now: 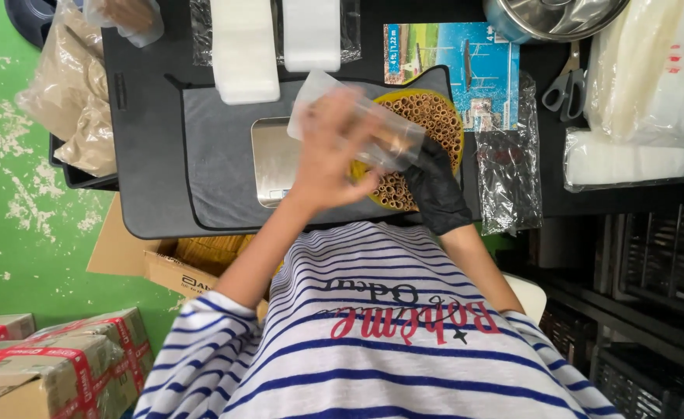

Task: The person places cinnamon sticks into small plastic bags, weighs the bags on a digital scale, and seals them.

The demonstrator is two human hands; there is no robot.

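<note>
My bare left hand (334, 151) is blurred with motion and holds a clear plastic bag (361, 124) above a small metal scale (272, 163). My right hand (435, 186), in a black glove, rests at the near edge of a yellow bowl (457, 151) packed with brown tube-like sticks (435, 112). The gloved fingers are half hidden behind the bag, so I cannot see whether they pinch any sticks. Scale and bowl both stand on a grey mat (218, 155) laid over the black table.
White pads in clear wrap (245, 46) lie at the back. Scissors (563, 85), a steel pot (559, 15) and a blue printed card (466, 62) are back right, empty clear bags (509, 171) beside the bowl. Cardboard boxes (55, 365) stand on the green floor.
</note>
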